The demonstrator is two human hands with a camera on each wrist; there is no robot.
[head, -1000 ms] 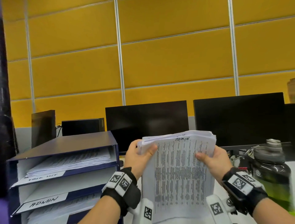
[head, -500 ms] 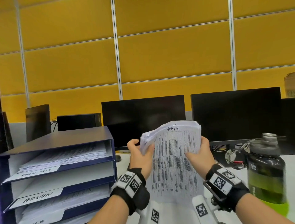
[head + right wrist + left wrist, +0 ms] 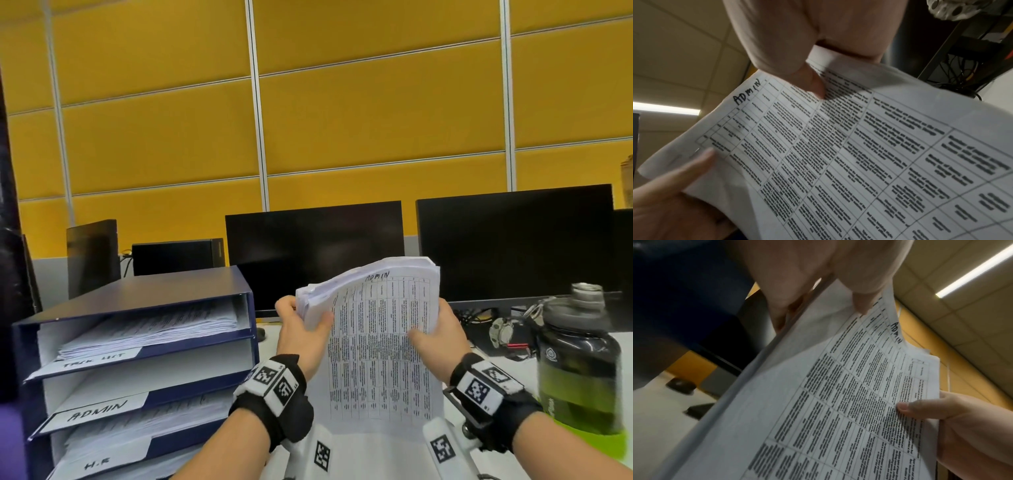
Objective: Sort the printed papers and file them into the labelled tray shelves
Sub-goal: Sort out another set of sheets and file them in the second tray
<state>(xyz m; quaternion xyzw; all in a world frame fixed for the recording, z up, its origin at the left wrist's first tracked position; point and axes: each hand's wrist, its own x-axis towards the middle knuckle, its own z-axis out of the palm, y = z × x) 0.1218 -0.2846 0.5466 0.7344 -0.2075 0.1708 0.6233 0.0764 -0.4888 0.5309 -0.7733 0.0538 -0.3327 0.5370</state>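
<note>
White printed paper — a thick stack of tabled sheets (image 3: 376, 342) — is held upright between both hands. The left hand (image 3: 301, 337) grips the stack's left edge, thumb across the front, fingers curled behind. The right hand (image 3: 436, 337) grips the right edge, thumb pressed on the print. The top sheet carries handwritten "ADMIN" just above the right thumb.

Change: over the last second the stack has dropped lower and its upper left corner has fanned and bent over the left thumb; the view has tilted so the trays show more fully. Reads as the label checked, the filing move toward the left about to start — a judgement.

Count:
- one held stack
- one dark blue tray unit (image 3: 137, 298), left of the left hand, three labelled shelves showing
- top shelf, label unclear — holds papers
- white "ADMIN" label (image 3: 97, 409) — that shelf looks bare
- "H.R" label (image 3: 97, 464) — papers above it
- two black monitors (image 3: 315, 250) beyond the fingers
- one green-and-black water bottle (image 3: 579, 370), right of the right hand
</note>
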